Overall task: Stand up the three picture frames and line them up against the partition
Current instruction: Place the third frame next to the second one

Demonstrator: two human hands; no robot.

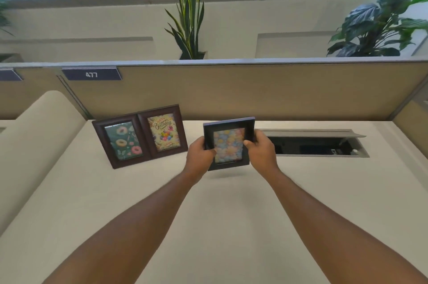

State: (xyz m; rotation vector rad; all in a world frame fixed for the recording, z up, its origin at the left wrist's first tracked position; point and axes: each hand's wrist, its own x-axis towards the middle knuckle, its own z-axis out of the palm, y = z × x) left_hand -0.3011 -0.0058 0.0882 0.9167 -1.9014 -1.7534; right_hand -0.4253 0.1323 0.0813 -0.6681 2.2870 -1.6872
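Note:
Two brown picture frames stand side by side on the desk at the foot of the beige partition: a donut frame on the left and a "Happy Birthday" frame touching its right side. A black frame with a pastel flower picture is held upright just above the desk, to the right of the two brown frames and a little forward of the partition. My left hand grips its left edge and my right hand grips its right edge.
An open cable hatch is cut into the cream desk right of the black frame. A curved divider bounds the desk on the left. A "477" label hangs on the partition; potted plants stand behind it.

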